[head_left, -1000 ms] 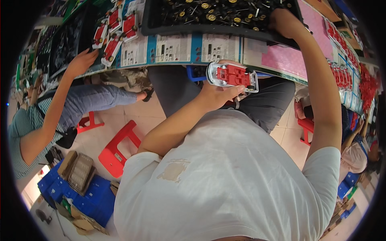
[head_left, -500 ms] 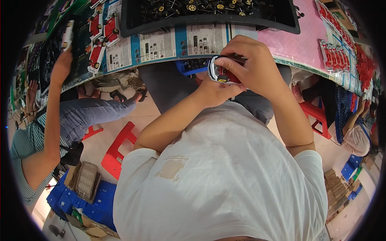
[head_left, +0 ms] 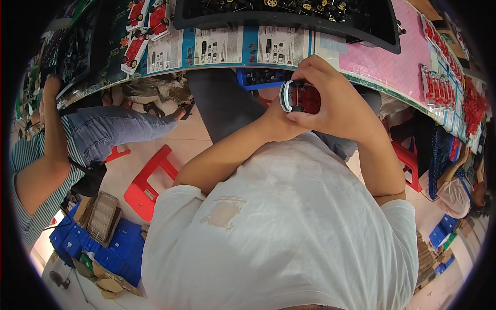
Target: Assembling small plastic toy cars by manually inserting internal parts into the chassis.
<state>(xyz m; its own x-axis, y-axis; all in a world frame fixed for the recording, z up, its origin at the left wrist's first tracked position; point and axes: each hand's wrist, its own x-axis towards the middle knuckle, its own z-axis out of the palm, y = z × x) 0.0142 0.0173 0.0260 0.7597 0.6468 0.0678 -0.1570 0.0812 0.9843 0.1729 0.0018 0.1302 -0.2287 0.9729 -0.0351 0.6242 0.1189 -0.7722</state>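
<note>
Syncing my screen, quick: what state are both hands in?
Left hand: at the red toy car; fingers hidden, so grip can't be told.
Right hand: closed around that car, holding it.

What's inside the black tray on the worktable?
The black tray holds a loose heap of black toy wheel-and-axle sets, some with yellow hubs. Whatever lies beneath the heap is covered, and the picture's upper edge cuts off the far side.

Right hand (head_left: 336, 101) cupped over a red toy car (head_left: 306, 97) (pale at one end), left hand (head_left: 281, 123) on its near side. Black tray (head_left: 289, 19) of yellow-hubbed wheels (head_left: 307, 7) past them, other cars (head_left: 136, 49) off to their left.
</note>
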